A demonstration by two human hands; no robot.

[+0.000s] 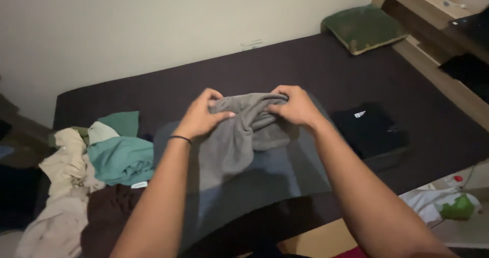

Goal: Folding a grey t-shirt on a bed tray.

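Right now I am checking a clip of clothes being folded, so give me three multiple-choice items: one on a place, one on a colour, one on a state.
1. Where does the folded black shirt lie?
A. By the right hand
B. On the green cushion
C. On the pile of clothes

2. What colour is the garment in both hands?
A. Red
B. Grey
C. White

3. What is the left hand doing?
A. Lying flat on the bed
B. Hanging free
C. Gripping the garment

Answers: 1 A, it lies on the bed just beyond the right forearm. 2 B, the bunched cloth is grey. 3 C, its fingers are closed on the cloth's upper edge.
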